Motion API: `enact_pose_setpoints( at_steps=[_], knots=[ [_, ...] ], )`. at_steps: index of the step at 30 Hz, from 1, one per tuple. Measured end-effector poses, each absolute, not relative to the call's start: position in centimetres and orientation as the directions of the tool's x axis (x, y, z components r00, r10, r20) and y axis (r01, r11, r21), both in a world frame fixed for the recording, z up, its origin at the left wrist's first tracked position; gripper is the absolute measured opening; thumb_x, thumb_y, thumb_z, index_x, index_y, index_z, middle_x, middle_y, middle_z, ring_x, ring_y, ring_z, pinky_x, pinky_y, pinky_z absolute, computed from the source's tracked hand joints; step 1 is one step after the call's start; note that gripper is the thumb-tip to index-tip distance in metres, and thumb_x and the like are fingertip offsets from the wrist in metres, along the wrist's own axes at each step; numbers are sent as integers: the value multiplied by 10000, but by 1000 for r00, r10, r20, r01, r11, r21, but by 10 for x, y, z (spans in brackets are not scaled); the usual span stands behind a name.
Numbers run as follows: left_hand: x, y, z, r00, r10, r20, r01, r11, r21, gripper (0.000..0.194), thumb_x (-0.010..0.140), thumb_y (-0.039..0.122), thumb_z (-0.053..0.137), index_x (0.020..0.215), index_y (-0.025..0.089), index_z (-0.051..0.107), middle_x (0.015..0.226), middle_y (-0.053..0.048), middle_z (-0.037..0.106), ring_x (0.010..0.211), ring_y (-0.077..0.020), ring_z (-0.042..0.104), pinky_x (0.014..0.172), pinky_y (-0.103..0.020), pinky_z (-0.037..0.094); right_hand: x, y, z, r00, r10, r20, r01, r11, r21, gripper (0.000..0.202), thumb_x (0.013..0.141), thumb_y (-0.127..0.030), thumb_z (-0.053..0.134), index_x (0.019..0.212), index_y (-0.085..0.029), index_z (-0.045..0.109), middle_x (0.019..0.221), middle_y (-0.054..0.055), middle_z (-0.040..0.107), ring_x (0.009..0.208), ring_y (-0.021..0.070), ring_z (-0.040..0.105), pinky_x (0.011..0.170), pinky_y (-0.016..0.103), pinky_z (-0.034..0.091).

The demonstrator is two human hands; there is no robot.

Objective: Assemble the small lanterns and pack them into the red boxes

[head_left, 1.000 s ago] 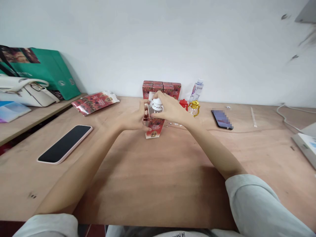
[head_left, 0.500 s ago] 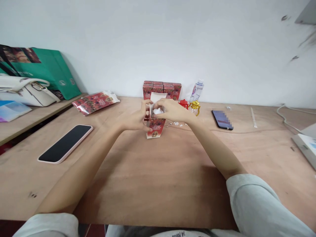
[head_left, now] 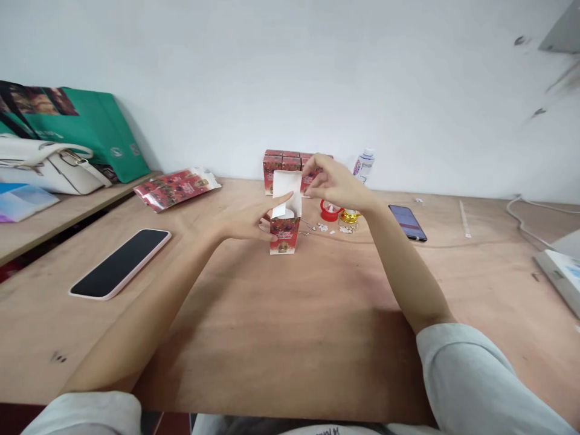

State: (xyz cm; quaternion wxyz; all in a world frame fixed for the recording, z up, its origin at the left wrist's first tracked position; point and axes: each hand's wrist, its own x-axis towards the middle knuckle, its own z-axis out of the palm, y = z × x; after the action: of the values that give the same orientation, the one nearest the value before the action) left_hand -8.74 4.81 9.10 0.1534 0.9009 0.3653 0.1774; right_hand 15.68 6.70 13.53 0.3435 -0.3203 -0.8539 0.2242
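A small red printed box stands upright on the wooden table with its white-lined lid raised. Inside its mouth shows something white and rounded, mostly hidden by the walls. My left hand grips the box from the left, thumb up at the open top and fingers along the side. Just right of the raised lid, my right hand is lifted with its fingers curved and apart, and nothing shows in it. Whether its fingertips touch the lid, I cannot tell. Several closed red boxes are stacked behind.
A red ring-shaped item, a gold-coloured item and white scraps lie right of the box. Behind stands a bottle. Phones lie on both sides, flattened red packaging at back left, a handbag beyond.
My right hand has come out of the box's mouth and moved up and right. My left hand stays at the box, its thumb now across the opening's edge.
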Motion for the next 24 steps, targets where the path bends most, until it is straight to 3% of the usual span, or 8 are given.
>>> enact_pose_setpoints(
  at_steps=[3,7,11,16,21,24],
  knots=[
    [-86,44,97,671,734,106,638,-644,423,835,823,504,580,1524,257,199,1253,-58,614,969,-188,626,822,-270,508,157,75,130,-511,741,436,465,665,-585,571,696,-253,723,1190,-167,449,1293,139,472,856,184,631,808,402,521],
    [-81,41,96,640,746,181,662,-656,363,823,806,529,615,1496,218,292,1344,-109,552,1110,-262,580,918,-334,481,151,81,122,-570,767,294,471,598,-649,738,689,-361,762,1296,-146,401,1325,167,489,914,215,646,897,444,507],
    [-77,44,85,588,760,278,627,-645,436,1004,728,521,709,1518,174,197,1291,-148,565,1042,-265,604,859,-346,511,145,84,117,-649,728,222,403,577,-711,687,685,-386,771,1257,-150,471,1191,120,611,963,239,648,868,440,528],
    [-76,47,81,661,692,290,548,-709,445,617,815,468,633,1375,251,487,1360,-89,528,1174,-276,547,898,-349,521,146,79,124,-669,700,251,397,622,-676,655,683,-371,780,1251,-151,539,1181,106,646,1015,252,634,897,441,517],
    [-69,53,62,582,711,395,429,-681,593,559,749,442,708,1248,224,586,1291,-78,577,1146,-279,576,863,-361,561,149,64,136,-824,545,159,353,711,-609,477,896,-435,556,1323,-222,555,1347,63,597,1203,229,582,1031,399,451],
    [-60,56,30,432,775,461,296,-604,740,609,731,433,720,1251,183,527,1303,-115,560,1119,-274,605,858,-387,576,145,59,135,-831,539,139,422,772,-476,440,952,-375,469,1348,-201,550,1455,53,501,1360,224,453,1147,390,329]
  ],
)
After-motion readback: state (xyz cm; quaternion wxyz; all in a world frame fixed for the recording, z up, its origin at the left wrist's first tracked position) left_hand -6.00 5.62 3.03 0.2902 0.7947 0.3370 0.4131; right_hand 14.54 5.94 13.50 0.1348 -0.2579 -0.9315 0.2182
